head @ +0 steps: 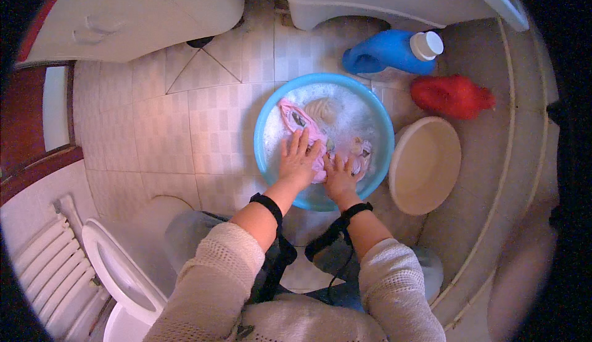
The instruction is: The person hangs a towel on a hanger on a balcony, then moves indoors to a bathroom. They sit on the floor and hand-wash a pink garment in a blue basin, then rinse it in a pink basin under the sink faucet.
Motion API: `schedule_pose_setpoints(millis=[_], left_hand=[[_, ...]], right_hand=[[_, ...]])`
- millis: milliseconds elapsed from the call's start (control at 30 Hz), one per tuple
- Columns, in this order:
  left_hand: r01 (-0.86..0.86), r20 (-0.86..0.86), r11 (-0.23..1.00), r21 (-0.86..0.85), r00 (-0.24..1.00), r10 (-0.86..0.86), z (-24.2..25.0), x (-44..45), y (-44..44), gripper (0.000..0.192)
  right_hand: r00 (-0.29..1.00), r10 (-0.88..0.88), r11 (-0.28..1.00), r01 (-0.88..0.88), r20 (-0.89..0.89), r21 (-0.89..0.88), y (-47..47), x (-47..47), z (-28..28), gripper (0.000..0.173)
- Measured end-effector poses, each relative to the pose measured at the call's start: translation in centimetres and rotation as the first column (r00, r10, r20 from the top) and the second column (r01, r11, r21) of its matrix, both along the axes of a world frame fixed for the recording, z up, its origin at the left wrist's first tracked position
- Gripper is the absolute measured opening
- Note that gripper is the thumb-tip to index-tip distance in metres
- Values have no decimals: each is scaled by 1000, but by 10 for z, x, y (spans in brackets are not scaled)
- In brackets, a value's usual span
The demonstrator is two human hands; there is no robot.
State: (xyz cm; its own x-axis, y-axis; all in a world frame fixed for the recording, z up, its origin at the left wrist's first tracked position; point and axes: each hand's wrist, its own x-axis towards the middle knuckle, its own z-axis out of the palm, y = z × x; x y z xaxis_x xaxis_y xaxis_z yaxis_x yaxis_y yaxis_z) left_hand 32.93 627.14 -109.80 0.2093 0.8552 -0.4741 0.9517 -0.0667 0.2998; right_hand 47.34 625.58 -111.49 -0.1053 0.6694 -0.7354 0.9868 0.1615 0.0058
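A light blue plastic basin of sudsy water sits on the tiled floor. Across the water lies a wet pink garment, partly under foam. My left hand rests on its middle, palm down, with the fingers stretched and apart. Close beside it, my right hand presses on the garment's near right part, its fingers spread and slightly bent. The undersides of both palms are hidden. A cream-coloured cloth bulges from the suds beyond my hands.
Right of the basin stand a beige plastic tub, a red cloth or bag and a blue detergent bottle with a white cap. White fixtures border the far side. A radiator and a toilet seat are at lower left.
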Motion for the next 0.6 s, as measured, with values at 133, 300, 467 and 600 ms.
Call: schedule_pose_setpoints(millis=[133, 300, 467, 600], left_hand=[[-38, -84, 985, -166, 996, 24, -24, 4, -2, 89], [-28, -53, 938, -345, 999, 10, -71, 0, -4, 73], [-82, -225, 756, -650, 970, -89, -92, 8, 4, 56], [-25, -133, 722, -691, 987, -93, -74, 4, 20, 57]], right_hand=[[996, -91, 980, 87, -9, -181, 7, 1, -27, 48], [994, -107, 938, 100, -3, -332, 22, 0, -53, 34], [997, -75, 939, 79, 25, -336, 17, 7, -63, 28], [997, 64, 953, -71, -32, -296, 23, 10, -63, 25]])
